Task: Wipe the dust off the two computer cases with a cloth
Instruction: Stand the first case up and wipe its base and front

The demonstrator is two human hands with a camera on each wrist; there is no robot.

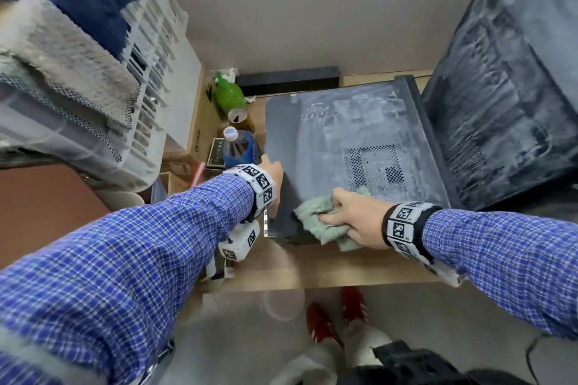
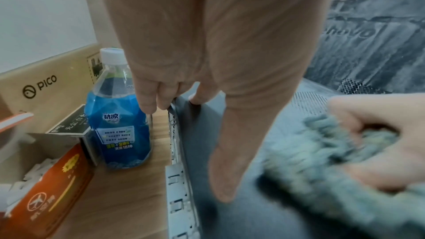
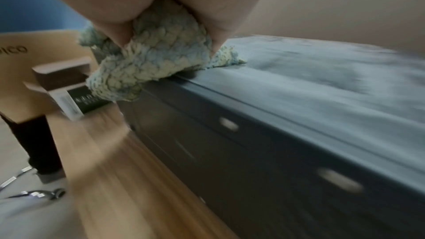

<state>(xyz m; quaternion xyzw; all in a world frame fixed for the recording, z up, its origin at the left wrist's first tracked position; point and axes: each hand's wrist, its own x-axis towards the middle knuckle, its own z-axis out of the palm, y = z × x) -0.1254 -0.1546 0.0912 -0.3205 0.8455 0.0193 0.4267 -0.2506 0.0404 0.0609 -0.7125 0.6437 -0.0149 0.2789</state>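
Observation:
A dusty dark computer case (image 1: 337, 134) lies flat on the wooden table (image 1: 328, 266), with pale streaks across its top panel. A second dusty case (image 1: 506, 87) leans at its right. My left hand (image 1: 272, 176) grips the flat case's left edge: the fingers (image 2: 156, 97) curl down over the side and the thumb (image 2: 230, 152) lies on top. My right hand (image 1: 353, 216) grips a bunched pale green cloth (image 1: 319, 222) and presses it on the case's near left corner. In the right wrist view the cloth (image 3: 161, 55) hangs over the case's front edge (image 3: 276, 108).
Left of the case stand a blue-liquid bottle (image 1: 237, 147), an opened can (image 1: 237, 116) and a green bottle (image 1: 230, 95). Cardboard boxes (image 2: 46, 86) and an orange box (image 2: 46, 197) crowd that side. A white crate with towels (image 1: 93, 87) is at far left. A black slab (image 1: 287, 80) lies behind.

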